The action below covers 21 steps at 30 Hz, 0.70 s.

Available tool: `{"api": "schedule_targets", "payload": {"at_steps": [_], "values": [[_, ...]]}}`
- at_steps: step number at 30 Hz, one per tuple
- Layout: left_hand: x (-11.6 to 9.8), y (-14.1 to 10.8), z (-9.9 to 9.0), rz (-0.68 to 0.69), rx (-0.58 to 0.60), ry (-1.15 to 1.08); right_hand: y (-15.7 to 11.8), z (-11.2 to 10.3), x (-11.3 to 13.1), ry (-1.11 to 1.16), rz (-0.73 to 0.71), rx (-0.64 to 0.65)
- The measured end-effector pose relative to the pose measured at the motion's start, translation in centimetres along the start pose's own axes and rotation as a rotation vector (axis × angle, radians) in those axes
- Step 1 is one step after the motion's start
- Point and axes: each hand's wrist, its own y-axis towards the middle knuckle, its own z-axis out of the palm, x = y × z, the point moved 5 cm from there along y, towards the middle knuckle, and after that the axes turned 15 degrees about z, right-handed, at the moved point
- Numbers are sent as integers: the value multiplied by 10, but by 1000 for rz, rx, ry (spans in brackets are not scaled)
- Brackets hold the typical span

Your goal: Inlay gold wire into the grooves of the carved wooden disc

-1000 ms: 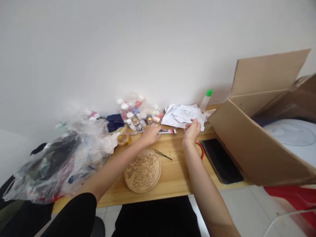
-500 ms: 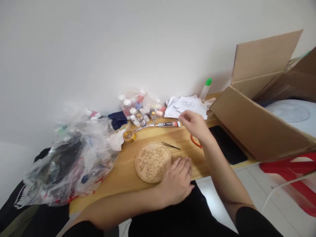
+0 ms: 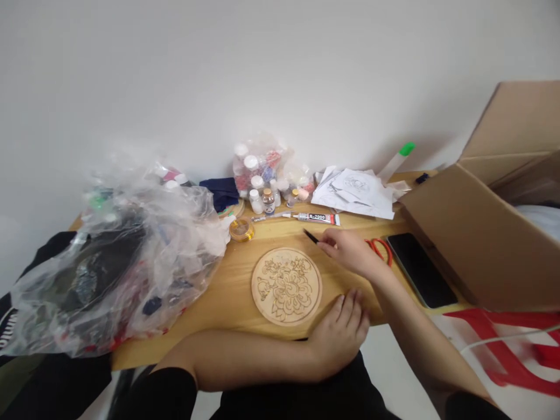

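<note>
A round wooden board (image 3: pixel 286 286) carved with a flower pattern lies flat on the wooden table (image 3: pixel 219 303) in front of me. Just beyond its right edge, my right hand (image 3: pixel 350 249) pinches black tweezers (image 3: pixel 310 235), their tips pointing left. My left hand (image 3: pixel 339 335) rests at the table's front edge, to the lower right of the board, fingers stretched out and holding nothing. A tube of B-7000 glue (image 3: pixel 318 218) lies behind the right hand. The orange handles of a tool (image 3: pixel 381 249) show beside the right wrist, which partly hides them.
Plastic bags (image 3: pixel 175 251) fill the left side. A spool of golden wire (image 3: pixel 242 230), small bottles (image 3: pixel 268 201) and drawn-on papers (image 3: pixel 356 195) line the back, with a green-capped bottle (image 3: pixel 396 163). A phone (image 3: pixel 420 271) and an open cardboard box (image 3: pixel 476 245) stand right.
My right hand has come down from near the papers and glue tube and picked up the tweezers from the table. The left hand stays at the table's edge. The view has shifted slightly.
</note>
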Motion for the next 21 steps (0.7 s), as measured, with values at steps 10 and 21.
{"api": "schedule_targets", "payload": {"at_steps": [10,21], "values": [[5,-1,4,110,70,-301,35,16,71,1208,-226,433],[7,-3,5,77,18,-408,47,25,48,1093,-209,42]]}}
